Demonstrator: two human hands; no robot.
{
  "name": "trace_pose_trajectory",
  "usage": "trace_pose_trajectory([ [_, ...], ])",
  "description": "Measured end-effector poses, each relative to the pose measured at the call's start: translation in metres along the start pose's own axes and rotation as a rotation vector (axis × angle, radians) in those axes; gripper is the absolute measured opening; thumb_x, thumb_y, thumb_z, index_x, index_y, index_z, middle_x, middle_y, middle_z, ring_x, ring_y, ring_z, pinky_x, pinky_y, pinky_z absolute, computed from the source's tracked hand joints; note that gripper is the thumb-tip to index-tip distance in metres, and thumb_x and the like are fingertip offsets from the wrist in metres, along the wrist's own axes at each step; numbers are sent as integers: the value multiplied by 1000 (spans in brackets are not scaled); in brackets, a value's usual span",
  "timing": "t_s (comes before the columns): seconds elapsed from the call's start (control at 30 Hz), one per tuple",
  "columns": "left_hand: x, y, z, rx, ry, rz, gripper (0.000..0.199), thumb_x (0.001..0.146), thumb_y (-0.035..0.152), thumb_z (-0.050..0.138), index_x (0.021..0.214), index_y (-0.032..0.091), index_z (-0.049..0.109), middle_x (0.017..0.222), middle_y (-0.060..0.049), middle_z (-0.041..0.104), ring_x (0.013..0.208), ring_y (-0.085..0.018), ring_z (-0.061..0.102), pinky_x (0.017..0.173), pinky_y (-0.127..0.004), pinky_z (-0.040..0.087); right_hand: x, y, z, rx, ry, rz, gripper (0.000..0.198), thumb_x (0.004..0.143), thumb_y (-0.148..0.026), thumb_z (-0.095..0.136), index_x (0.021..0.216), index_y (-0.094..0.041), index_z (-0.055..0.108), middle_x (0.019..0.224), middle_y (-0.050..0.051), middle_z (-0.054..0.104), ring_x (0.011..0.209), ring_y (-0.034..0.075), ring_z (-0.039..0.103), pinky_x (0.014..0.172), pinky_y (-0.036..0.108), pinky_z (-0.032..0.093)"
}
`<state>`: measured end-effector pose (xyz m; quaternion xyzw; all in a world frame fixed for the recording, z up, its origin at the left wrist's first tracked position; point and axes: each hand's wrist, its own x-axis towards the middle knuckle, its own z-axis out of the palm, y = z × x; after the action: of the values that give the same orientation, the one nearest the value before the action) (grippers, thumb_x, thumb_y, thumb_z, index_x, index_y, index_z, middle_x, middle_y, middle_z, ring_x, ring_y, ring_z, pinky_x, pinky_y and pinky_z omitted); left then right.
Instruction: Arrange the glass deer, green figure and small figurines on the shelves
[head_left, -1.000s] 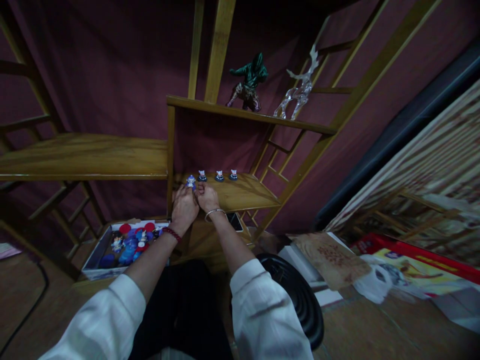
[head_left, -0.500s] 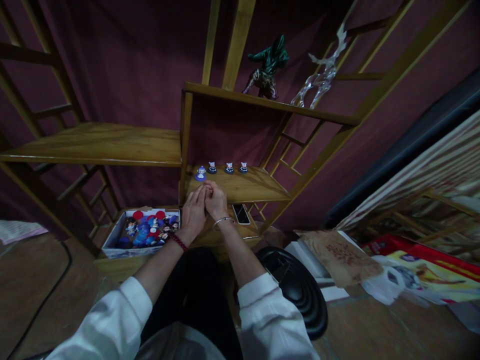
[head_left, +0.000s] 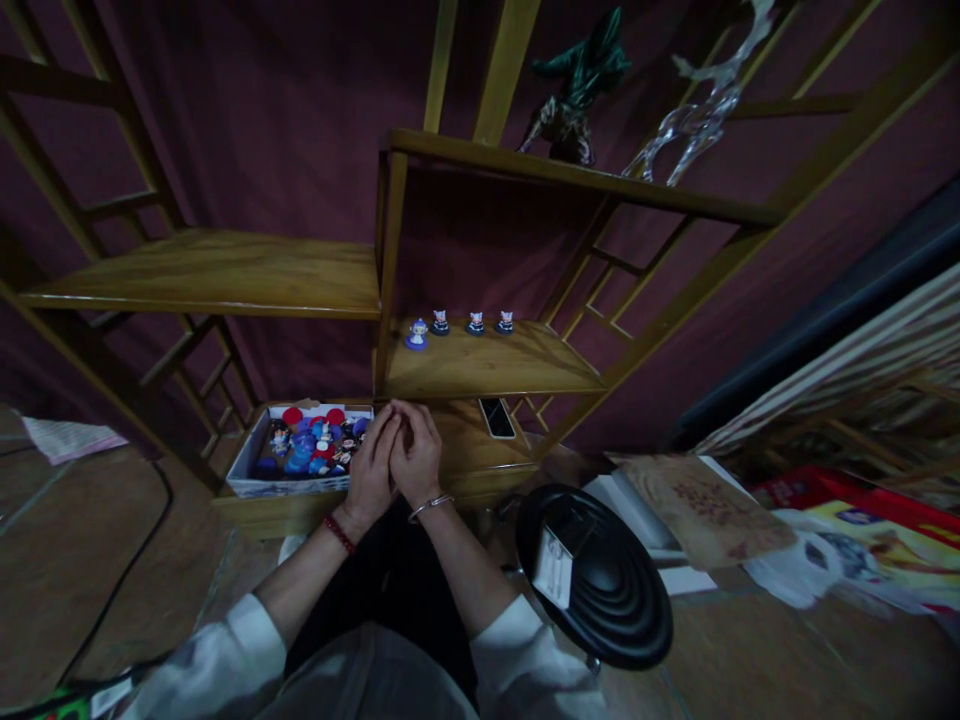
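My left hand (head_left: 373,468) and my right hand (head_left: 417,455) are brought together in front of the wooden shelf, fingertips meeting and fingers curled. Whatever lies between them, if anything, is hidden. Just left of my left hand is a cardboard box (head_left: 245,468) filled with small figurines (head_left: 304,447) in blue, red and white. On the middle shelf (head_left: 487,370) stand a purple-and-white figurine (head_left: 417,335) at the left and three small figurines on dark bases (head_left: 475,323) in a row beside it.
A phone (head_left: 496,418) lies on the lower board (head_left: 465,450). Above stand a green-hooded figure (head_left: 581,85) and a clear deer figure (head_left: 697,110). At right are a black round stool (head_left: 615,580) with a small card box (head_left: 553,568) on it, papers and a plastic bag (head_left: 795,560).
Both hands have drawn back and down from the middle shelf's front edge, still together. The view has shifted, bringing the card box on the stool into plain sight.
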<state>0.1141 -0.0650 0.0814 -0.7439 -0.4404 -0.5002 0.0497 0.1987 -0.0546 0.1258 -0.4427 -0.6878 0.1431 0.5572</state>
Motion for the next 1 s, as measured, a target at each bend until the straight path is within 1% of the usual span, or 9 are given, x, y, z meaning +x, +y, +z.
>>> trace_pose_trajectory([
  [0.1,-21,-13,-4,27,-5,-17,57,80,19,45,133,20,24,133,-16,35,124,-25,35,98,-43,38,-18,5,13,-17,-87,20,39,77,-8,37,110,-20,53,102,7,58,98,16,53,89,29,43],
  [0.13,-27,-18,-5,41,-10,-51,55,81,18,44,132,21,26,132,-16,36,123,-25,36,97,-43,39,-22,8,18,-33,-133,37,41,76,-7,37,111,-21,53,104,6,57,99,16,53,90,29,43],
  [0.27,-43,-38,-7,56,-145,-255,46,78,14,44,123,21,40,127,-12,42,119,-23,42,96,-39,41,-33,21,39,-99,-273,119,44,75,-5,38,114,-21,52,105,6,57,99,15,54,89,27,43],
  [0.4,-52,-58,-6,84,-235,-395,38,78,10,39,113,20,51,120,-9,49,109,-19,51,92,-33,45,-38,37,61,-166,-403,194,41,77,-5,39,113,-21,52,106,6,58,97,15,56,87,26,44],
  [0.5,-54,-71,-6,139,-316,-461,32,80,15,37,107,18,56,116,-10,53,107,-19,52,91,-32,44,-41,50,79,-213,-480,220,40,78,-5,40,114,-20,51,111,7,58,99,15,56,88,25,43],
  [0.6,-52,-81,-9,238,-422,-526,31,82,22,37,105,18,58,117,-10,53,108,-21,50,91,-32,43,-44,60,95,-269,-561,279,38,80,-9,40,115,-18,51,109,8,59,96,17,58,87,26,43],
  [0.77,-47,-99,-13,474,-549,-616,33,78,19,39,104,18,60,119,-11,52,112,-24,45,95,-35,36,-44,72,112,-317,-649,318,40,78,-9,43,117,-18,51,110,9,59,97,17,58,86,25,43],
  [0.83,-45,-107,-14,542,-592,-655,36,77,20,39,107,14,59,120,-15,51,115,-27,43,96,-39,34,-43,74,116,-334,-660,341,37,80,-13,43,116,-18,51,108,9,60,96,17,58,84,27,44],
  [1.0,-42,-125,-14,511,-710,-740,42,76,28,40,110,9,56,119,-22,50,121,-33,35,96,-44,30,-41,81,125,-332,-722,366,33,80,-18,45,111,-18,54,108,8,60,99,17,57,84,26,44],
])
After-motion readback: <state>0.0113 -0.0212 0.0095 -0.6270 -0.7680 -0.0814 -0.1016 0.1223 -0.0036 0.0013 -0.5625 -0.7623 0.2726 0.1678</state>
